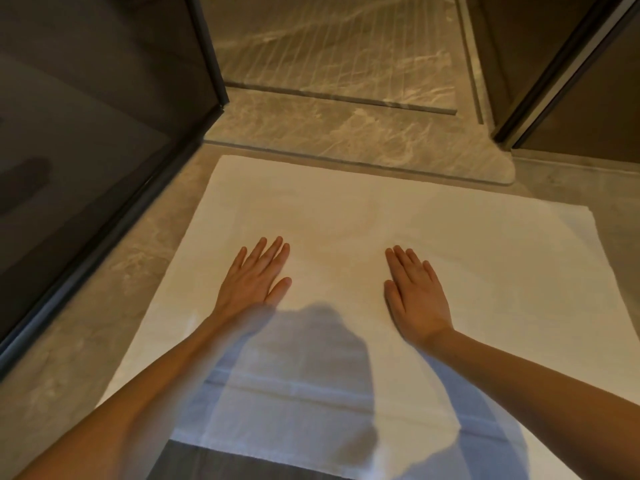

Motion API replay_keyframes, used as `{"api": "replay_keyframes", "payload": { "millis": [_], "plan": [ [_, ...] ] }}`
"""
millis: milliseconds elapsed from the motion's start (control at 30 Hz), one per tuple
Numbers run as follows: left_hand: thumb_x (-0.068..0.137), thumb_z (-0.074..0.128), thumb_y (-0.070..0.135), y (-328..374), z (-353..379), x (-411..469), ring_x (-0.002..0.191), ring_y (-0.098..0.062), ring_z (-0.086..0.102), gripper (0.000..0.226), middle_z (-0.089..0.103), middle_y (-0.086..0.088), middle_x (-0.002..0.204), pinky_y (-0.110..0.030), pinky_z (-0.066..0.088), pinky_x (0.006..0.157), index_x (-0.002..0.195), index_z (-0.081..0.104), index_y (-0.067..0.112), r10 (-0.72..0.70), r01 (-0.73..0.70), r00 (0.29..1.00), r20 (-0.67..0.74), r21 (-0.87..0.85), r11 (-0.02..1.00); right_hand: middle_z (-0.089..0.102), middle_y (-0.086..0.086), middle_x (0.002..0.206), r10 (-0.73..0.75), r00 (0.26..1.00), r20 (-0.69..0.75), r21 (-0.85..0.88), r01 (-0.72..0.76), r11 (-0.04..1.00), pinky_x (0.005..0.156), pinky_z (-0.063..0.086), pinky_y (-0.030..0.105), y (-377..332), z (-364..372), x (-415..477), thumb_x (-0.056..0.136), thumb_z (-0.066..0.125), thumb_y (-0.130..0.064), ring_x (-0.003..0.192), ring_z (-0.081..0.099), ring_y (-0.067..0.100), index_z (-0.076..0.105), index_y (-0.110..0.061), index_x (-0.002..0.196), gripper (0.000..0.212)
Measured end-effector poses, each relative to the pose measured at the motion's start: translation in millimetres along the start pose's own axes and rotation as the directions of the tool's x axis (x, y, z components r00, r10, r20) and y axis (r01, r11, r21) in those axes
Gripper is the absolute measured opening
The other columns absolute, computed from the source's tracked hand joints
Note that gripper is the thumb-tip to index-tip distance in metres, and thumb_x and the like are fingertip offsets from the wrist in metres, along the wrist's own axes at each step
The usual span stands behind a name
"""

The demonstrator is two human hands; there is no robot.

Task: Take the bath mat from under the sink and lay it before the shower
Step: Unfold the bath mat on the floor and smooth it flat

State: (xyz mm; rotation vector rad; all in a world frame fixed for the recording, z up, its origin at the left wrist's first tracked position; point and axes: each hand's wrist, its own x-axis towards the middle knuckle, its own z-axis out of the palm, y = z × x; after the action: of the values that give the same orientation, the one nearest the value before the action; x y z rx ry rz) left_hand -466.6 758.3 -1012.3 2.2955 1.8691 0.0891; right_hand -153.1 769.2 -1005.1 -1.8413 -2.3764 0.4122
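Observation:
A white bath mat (pixel 339 216) lies spread flat on the marble floor, its far edge close to the raised shower threshold (pixel 346 133). My left hand (pixel 254 277) rests palm down on the mat, left of its middle, fingers stretched out. My right hand (pixel 414 292) lies flat on the mat to the right, fingers out too. Neither hand grips anything. My shadow covers the mat's near part.
A dark glass shower door (pixel 104 133) stands open at the left, its lower edge running beside the mat. A dark door frame (pixel 554 81) rises at the right. The grooved shower floor (pixel 329 39) lies beyond the threshold. A dark grey strip (pixel 214 462) shows at the mat's near edge.

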Motion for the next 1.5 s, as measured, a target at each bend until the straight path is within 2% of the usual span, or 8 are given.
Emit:
{"api": "replay_keyframes", "payload": {
  "millis": [133, 367, 600, 700, 833, 1000, 1267, 1500],
  "plan": [
    [0.097, 0.009, 0.055, -7, 1, -18, 0.147, -0.007, -0.010, 0.062, -0.004, 0.013, 0.161, -0.036, -0.003, 0.120, 0.154, 0.000, 0.030, -0.033, 0.032, 0.999, -0.011, -0.035, 0.999, 0.009, -0.003, 0.163, 0.001, 1.000, -0.001, -0.026, -0.001, 1.000, 0.122, 0.001, 0.034, 0, 1, 0, 0.101, 0.017, -0.038, 0.150, 0.000, 0.013, 0.010, -0.022, 0.156, 0.057],
    [0.096, 0.004, 0.056, -68, -5, -76, 0.146, -0.005, -0.016, 0.063, -0.009, 0.011, 0.161, -0.023, -0.014, 0.115, 0.152, -0.006, 0.029, -0.254, 0.253, 0.967, -0.029, -0.031, 0.967, 0.013, -0.002, 0.162, -0.007, 1.000, -0.021, -0.036, 0.007, 0.999, 0.121, 0.004, 0.035, 2, 4, 1, 0.097, 0.009, -0.044, 0.150, 0.004, 0.014, 0.013, -0.021, 0.155, 0.063],
    [0.095, 0.006, 0.054, -54, -19, -46, 0.147, -0.011, -0.012, 0.068, -0.008, 0.006, 0.160, -0.034, -0.007, 0.119, 0.154, 0.000, 0.020, -0.154, 0.157, 0.985, -0.071, 0.038, 0.987, 0.023, 0.003, 0.160, -0.014, 0.998, -0.062, 0.082, 0.019, 0.996, 0.120, 0.011, 0.039, -19, -15, 23, 0.101, 0.020, -0.034, 0.149, 0.014, 0.020, 0.024, -0.017, 0.153, 0.054],
    [0.098, 0.010, 0.050, -35, -28, -1, 0.147, -0.011, -0.010, 0.065, -0.005, 0.005, 0.162, -0.034, -0.005, 0.120, 0.155, 0.002, 0.019, -0.078, 0.080, 0.992, -0.099, 0.020, 0.997, 0.025, 0.005, 0.159, -0.142, 0.987, -0.077, 0.061, 0.147, 0.987, 0.120, 0.013, 0.039, -43, -32, 58, 0.104, 0.033, -0.026, 0.148, 0.016, 0.022, 0.025, -0.015, 0.153, 0.051],
    [0.101, 0.017, 0.045, -7, -31, 63, 0.148, -0.012, -0.007, 0.061, -0.002, 0.004, 0.163, -0.035, -0.003, 0.120, 0.155, 0.002, 0.020, -0.043, 0.041, 0.995, -0.087, -0.018, 0.999, 0.021, 0.005, 0.161, -0.292, 0.956, -0.043, -0.058, 0.289, 0.956, 0.120, 0.008, 0.038, -75, -38, 105, 0.104, 0.031, -0.028, 0.149, 0.014, 0.023, 0.021, -0.016, 0.154, 0.053],
    [0.103, 0.016, 0.038, 8, -25, 119, 0.148, -0.014, -0.004, 0.056, 0.002, 0.003, 0.163, -0.032, -0.009, 0.118, 0.154, 0.006, 0.018, 0.009, -0.007, 0.997, -0.071, 0.026, 1.000, 0.013, -0.001, 0.163, -0.129, 0.990, -0.052, -0.006, 0.129, 0.992, 0.121, 0.002, 0.034, -105, -15, 160, 0.105, 0.022, -0.033, 0.150, 0.005, 0.017, 0.012, -0.020, 0.155, 0.053],
    [0.102, 0.012, 0.043, -45, -9, 136, 0.147, -0.009, -0.009, 0.057, -0.005, 0.006, 0.162, -0.031, -0.007, 0.119, 0.154, 0.000, 0.022, 0.045, -0.045, 0.999, -0.025, 0.002, 0.999, 0.004, -0.008, 0.163, -0.099, 0.995, -0.019, -0.063, 0.098, 0.993, 0.121, -0.002, 0.036, -92, 25, 175, 0.101, 0.011, -0.041, 0.150, -0.003, 0.014, 0.004, -0.027, 0.155, 0.057],
    [0.102, 0.012, 0.043, -112, -28, 133, 0.146, -0.007, -0.011, 0.059, -0.007, 0.003, 0.162, -0.025, -0.008, 0.117, 0.154, -0.001, 0.017, -0.071, 0.071, 0.997, -0.034, -0.009, 0.997, 0.000, -0.009, 0.163, -0.100, 0.995, -0.010, -0.065, 0.099, 0.993, 0.121, -0.002, 0.036, -91, 27, 176, 0.101, 0.011, -0.042, 0.149, -0.007, 0.013, 0.001, -0.028, 0.155, 0.057]
  ]
}}
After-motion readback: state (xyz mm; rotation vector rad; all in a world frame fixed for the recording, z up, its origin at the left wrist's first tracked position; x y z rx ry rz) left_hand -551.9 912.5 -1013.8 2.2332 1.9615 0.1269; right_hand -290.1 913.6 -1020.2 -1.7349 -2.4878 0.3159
